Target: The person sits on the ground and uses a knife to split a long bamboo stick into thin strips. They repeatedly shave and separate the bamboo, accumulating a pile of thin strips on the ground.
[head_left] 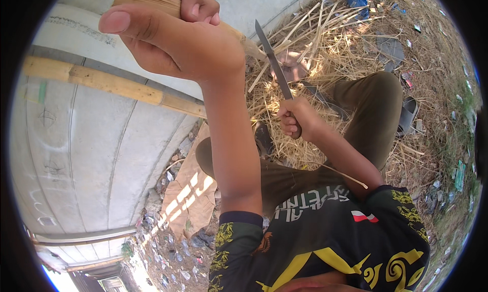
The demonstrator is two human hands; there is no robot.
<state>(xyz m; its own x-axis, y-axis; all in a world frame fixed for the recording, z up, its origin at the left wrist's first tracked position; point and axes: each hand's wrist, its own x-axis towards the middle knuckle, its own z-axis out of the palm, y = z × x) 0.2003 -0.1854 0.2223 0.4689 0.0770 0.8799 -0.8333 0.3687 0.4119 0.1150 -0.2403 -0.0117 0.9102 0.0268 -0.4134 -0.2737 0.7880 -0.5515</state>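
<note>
Gripping a bamboo piece [152,2] raised close to the camera, left hand [173,35] fingers curled tight | right hand [295,118] fisted around knife [273,61], blade up | step: likely shaving bamboo; next needs blade set against it | bamboo strips [315,28] beyond

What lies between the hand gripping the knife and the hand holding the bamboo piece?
In the head view, only the grey steel knife blade spans that gap, rising from the right hand toward the tan bamboo piece held by the left hand; straw litter lies behind.
</note>
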